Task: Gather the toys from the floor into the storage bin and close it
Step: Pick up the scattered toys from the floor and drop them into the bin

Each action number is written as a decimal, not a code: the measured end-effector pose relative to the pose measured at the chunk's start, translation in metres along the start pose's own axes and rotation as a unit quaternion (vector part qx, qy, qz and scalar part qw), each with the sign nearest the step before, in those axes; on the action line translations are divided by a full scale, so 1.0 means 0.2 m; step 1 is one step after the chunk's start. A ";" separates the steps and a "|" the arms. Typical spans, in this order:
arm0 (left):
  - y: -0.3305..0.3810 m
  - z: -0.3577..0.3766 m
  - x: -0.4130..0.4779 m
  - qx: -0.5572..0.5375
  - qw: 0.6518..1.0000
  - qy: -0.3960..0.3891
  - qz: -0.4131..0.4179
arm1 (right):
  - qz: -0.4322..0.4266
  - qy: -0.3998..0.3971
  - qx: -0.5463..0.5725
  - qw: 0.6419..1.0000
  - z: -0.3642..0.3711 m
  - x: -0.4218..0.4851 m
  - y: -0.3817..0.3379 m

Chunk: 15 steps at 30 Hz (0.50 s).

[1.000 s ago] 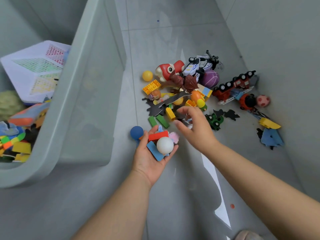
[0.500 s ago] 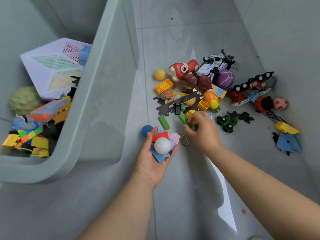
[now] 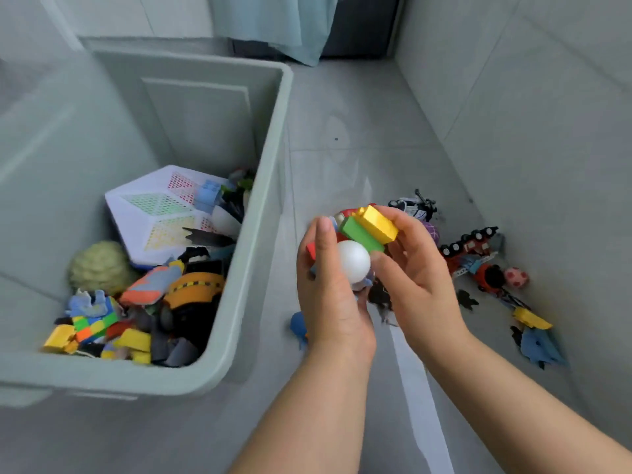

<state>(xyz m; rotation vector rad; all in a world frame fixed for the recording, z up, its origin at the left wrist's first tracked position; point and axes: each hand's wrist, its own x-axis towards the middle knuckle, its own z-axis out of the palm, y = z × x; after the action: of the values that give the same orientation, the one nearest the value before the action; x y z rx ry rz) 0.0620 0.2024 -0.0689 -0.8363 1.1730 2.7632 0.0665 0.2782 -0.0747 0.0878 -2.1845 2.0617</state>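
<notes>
The right hand point(image 3: 420, 268) grip pinches the yellow block point(image 3: 378, 222), long axis slanting down-right, against a green block point(image 3: 360, 236); the left hand point(image 3: 331, 295) grip cups a white ball point(image 3: 354, 261).

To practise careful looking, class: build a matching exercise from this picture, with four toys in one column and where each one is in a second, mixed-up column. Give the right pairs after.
Toys
1. white ball
2. yellow brick
3. fuzzy green ball
4. pink spotted ball

Places
a. on the floor, at the far right
b. held in the left hand
c. inside the storage bin
d. gripped by the right hand

Pairs: 1-b, 2-d, 3-c, 4-a
</notes>
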 end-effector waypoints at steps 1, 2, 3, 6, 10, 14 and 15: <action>0.06 0.02 -0.03 0.004 1.000 0.007 0.028 | 0.008 -0.013 0.045 0.999 0.04 0.01 -0.07; 0.15 0.03 -0.05 0.012 0.998 0.013 0.065 | 0.012 -0.027 0.085 0.996 0.11 0.04 -0.16; 0.24 0.04 -0.07 0.020 0.993 0.023 0.114 | 0.020 -0.045 0.116 0.992 0.19 0.06 -0.24; 0.48 0.02 -0.13 0.042 0.963 0.071 0.255 | 0.014 -0.101 0.130 0.986 0.43 0.11 -0.42; 0.72 -0.17 -0.10 0.073 0.932 0.146 0.323 | 0.072 -0.140 0.122 0.980 0.79 0.14 -0.51; 0.81 -0.43 0.02 0.124 0.924 0.242 0.269 | 0.223 -0.174 0.128 0.951 1.09 0.13 -0.40; 0.83 -0.47 0.03 0.130 0.927 0.257 0.241 | 0.243 -0.174 0.102 0.949 1.14 0.12 -0.37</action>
<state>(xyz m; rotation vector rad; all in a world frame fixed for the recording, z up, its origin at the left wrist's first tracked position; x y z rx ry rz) 0.0626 0.0191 -0.0163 -1.4626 2.0270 2.6946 0.0399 0.0470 -0.0108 -0.0831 -2.3631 2.7229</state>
